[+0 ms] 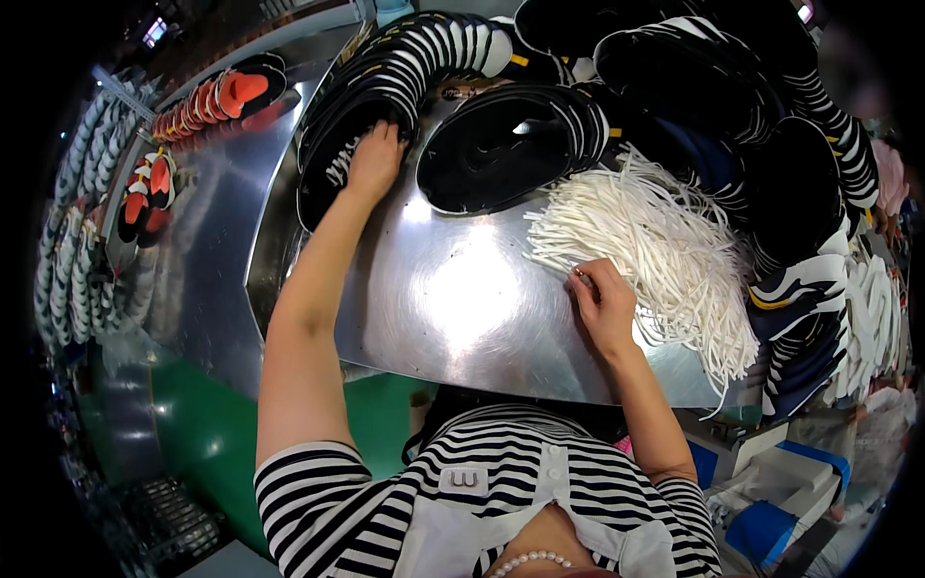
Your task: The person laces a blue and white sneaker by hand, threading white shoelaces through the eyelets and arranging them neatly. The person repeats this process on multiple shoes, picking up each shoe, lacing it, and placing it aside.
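On metal surface (462, 308): white laces (655, 246), R; then black ctr stack (501, 149) btwn laces & L stack of uppers (390, 77). R hand (609, 303) by laces, curled, tips close, grip unclear. L hand (376, 162) on L stack, fingertips hidden; can't tell if pinching.

Left fingers (390, 137) partly hidden

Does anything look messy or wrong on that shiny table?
I can't see anything clearly broken. The messiest bit is the heap of white strands beside the right hand: they lie every which way, and one stray strand pokes out of the heap to the near edge of the table.
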Demonstrator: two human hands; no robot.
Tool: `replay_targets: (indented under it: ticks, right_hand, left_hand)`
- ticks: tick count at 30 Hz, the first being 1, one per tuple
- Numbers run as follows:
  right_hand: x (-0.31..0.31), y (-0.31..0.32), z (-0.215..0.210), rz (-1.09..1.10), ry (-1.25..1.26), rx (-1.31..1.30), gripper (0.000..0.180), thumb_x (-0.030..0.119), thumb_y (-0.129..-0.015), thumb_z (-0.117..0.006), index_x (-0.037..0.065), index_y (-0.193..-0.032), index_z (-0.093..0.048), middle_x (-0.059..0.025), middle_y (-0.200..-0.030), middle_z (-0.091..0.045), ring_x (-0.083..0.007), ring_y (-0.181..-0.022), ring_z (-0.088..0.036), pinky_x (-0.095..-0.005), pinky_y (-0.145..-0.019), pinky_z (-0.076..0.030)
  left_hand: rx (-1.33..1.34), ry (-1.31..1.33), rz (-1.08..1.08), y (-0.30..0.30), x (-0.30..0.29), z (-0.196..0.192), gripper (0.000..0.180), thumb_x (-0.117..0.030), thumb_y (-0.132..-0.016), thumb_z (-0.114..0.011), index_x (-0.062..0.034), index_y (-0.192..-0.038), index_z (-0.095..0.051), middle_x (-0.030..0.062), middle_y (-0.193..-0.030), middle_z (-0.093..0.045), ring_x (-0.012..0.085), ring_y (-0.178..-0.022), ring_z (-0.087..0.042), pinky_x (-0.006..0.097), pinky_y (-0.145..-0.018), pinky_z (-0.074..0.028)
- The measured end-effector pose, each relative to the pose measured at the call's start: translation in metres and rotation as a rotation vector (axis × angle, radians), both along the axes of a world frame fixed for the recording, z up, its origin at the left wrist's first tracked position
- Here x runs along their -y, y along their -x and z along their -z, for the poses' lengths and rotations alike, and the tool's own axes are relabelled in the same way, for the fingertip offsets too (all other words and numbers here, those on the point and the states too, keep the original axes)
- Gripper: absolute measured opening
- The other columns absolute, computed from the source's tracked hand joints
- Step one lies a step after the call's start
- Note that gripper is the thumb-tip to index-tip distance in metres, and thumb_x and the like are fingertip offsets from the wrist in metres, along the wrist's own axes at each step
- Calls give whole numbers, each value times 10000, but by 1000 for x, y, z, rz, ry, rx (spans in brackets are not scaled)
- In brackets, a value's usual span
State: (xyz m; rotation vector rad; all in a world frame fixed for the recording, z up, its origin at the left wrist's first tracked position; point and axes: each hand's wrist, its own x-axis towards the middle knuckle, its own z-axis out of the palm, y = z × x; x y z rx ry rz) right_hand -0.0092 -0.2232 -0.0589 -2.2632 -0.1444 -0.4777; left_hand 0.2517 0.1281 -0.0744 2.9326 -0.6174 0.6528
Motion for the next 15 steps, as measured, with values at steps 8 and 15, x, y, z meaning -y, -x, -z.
replay_targets:
  ticks: [8,15]
  right_hand:
    - [-75,41,-106,-703,-731,-375,80,44,-897,-663,2,-966,-659,-5,-889,-637,-60,-777,-559,-198,-662,-436]
    - [4,75,-83,-133,-1272,-295,107,73,-922,-642,83,-1025,-614,8,-813,-634,7,-508,-383,-154,-434,-270]
  left_hand:
    - [-68,450,-151,95,59,-8,395,-381,-919,-627,-7,-1044,-639,200,-1019,-651,395,-945,-639,469,-784,-511]
    - [169,970,5,156,82,-85,176,-77,-893,-640,-17,-1051,-593,129,-891,-637,282,-753,-621,332,-734,-498]
